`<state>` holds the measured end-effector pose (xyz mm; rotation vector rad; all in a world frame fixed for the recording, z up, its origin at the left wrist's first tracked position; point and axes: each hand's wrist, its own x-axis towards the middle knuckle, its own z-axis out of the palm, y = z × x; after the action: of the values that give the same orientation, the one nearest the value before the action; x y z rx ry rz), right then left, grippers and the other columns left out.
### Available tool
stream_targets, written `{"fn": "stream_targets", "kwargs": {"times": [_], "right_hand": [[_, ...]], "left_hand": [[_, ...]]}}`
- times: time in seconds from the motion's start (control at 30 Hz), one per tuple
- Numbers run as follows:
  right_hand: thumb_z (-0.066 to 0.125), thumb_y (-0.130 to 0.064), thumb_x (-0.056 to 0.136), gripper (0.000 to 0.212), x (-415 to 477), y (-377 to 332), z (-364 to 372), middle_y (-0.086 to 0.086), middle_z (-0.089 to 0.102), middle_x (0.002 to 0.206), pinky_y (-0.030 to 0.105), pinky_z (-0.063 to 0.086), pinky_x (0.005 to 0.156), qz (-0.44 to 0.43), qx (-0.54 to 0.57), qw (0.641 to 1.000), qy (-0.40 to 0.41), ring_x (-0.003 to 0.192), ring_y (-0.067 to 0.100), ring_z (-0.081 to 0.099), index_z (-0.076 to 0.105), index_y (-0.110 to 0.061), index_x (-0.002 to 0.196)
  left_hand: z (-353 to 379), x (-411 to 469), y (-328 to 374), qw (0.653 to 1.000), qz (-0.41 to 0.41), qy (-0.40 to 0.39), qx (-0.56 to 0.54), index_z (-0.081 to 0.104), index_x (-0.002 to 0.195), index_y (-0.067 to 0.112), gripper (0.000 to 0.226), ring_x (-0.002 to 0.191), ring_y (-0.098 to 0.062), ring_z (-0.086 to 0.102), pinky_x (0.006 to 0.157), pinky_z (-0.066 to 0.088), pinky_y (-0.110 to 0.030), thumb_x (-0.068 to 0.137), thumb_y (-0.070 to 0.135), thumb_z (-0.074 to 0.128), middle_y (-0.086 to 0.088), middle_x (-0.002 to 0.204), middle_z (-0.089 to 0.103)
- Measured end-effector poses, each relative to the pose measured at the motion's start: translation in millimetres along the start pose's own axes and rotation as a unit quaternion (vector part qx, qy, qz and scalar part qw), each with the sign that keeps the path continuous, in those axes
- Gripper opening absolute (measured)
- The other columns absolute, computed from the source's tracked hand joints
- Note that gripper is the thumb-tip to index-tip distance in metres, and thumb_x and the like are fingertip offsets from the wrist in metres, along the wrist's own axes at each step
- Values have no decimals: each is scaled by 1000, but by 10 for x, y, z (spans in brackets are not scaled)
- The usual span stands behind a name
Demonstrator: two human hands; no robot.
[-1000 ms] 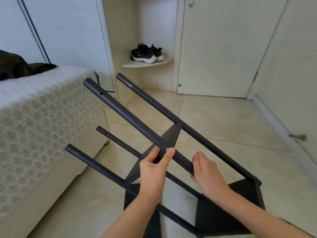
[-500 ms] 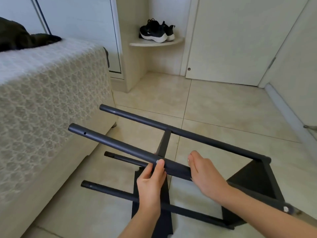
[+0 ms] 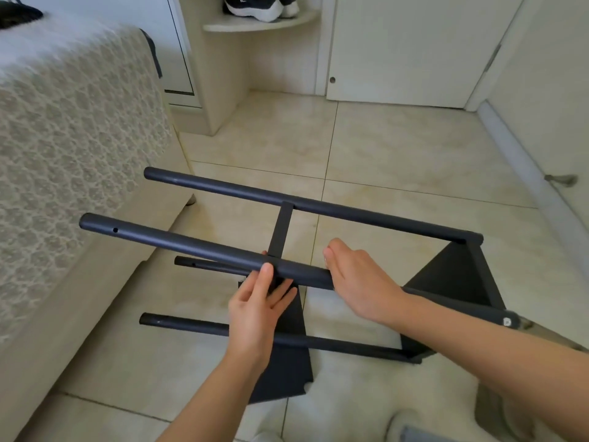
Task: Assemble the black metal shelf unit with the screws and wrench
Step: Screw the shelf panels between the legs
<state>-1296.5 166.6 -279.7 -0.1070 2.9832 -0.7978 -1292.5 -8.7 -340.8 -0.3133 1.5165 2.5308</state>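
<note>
The black metal shelf unit [image 3: 376,218] lies on its side on the tiled floor, its tube legs pointing left toward the bed. One black shelf panel [image 3: 459,275] stands at the right end, another [image 3: 287,362] crosses the middle. My left hand [image 3: 258,307] grips the near upper tube [image 3: 165,239] where the middle panel meets it, thumb on top and fingers below. My right hand [image 3: 357,279] rests over the same tube just to the right, fingers curled over it. No screws or wrench are visible.
A bed with a patterned cover [image 3: 73,129] runs along the left, close to the tube ends. A corner shelf holds black sneakers [image 3: 258,8] at the top. A closed door [image 3: 401,49] and a wall with a doorstop [image 3: 561,179] bound the far right.
The shelf unit has been lowered from a steep upward tilt to nearly level on the floor. Both hands stayed on the same tube. The camera tipped downward.
</note>
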Motion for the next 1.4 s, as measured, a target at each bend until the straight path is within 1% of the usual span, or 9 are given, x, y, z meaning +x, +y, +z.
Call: {"fn": "stream_targets", "kwargs": {"times": [0.23,0.53,0.77,0.87,0.97,1.07,1.2,1.27,1.4], "right_hand": [[28,-28,107,24,-74,5,79,0,52,67,36,45,53,-15,-23,999,-29,55,18,53,36,-24,85],[32,-24,106,19,-128,-13,112,-5,44,63,23,26,45,-37,-60,997,-30,51,10,44,33,-23,87],[29,-22,106,21,-147,26,116,-1,44,60,32,27,47,-38,-65,997,-22,50,17,40,31,-21,85],[31,-19,105,20,-152,32,128,-1,45,61,31,27,46,-34,-73,997,-18,50,18,41,32,-21,85],[33,-18,104,21,-152,25,126,-3,44,60,28,26,44,-35,-77,996,-14,48,15,39,31,-23,84],[34,-17,104,19,-152,14,116,-3,44,60,28,25,44,-35,-80,996,-17,47,14,38,31,-22,86],[33,-16,103,17,-166,20,127,-3,44,60,29,25,45,-35,-82,996,-24,47,16,36,31,-21,87],[30,-18,104,19,-172,37,127,-3,44,60,29,23,44,-44,-72,996,-24,47,15,34,29,-23,86],[28,-24,106,16,-173,48,133,-6,46,63,29,30,45,-59,-61,996,-22,47,13,37,29,-27,90]], "left_hand": [[-199,-78,87,994,-3,-28,110,77,106,22,39,106,-29,72,86,59,-31,78,49,72,-7,115,75],[-219,-141,158,992,-32,-24,122,69,119,11,48,108,-27,72,87,60,-34,81,41,70,-6,115,75],[-196,-154,469,948,-63,3,311,69,103,29,32,75,-19,77,56,56,-19,79,51,71,12,96,75],[-195,-124,649,897,-50,18,439,73,86,28,32,61,-11,73,57,53,-23,79,59,71,19,72,73],[-171,-108,768,754,45,55,653,64,55,21,58,41,-7,59,48,45,-21,74,76,63,9,46,62],[-156,-116,843,625,175,87,756,37,50,23,65,38,-9,37,42,26,-19,71,78,64,6,39,40],[-137,-45,948,559,329,22,761,44,62,27,52,61,-13,42,50,34,-24,66,66,78,11,63,46],[-114,62,1039,527,308,-44,791,63,97,26,52,96,-17,51,79,47,-31,69,69,73,8,101,57],[-44,283,1268,497,240,-190,812,36,150,35,92,144,-17,27,119,27,-38,73,77,61,9,154,34]]}}
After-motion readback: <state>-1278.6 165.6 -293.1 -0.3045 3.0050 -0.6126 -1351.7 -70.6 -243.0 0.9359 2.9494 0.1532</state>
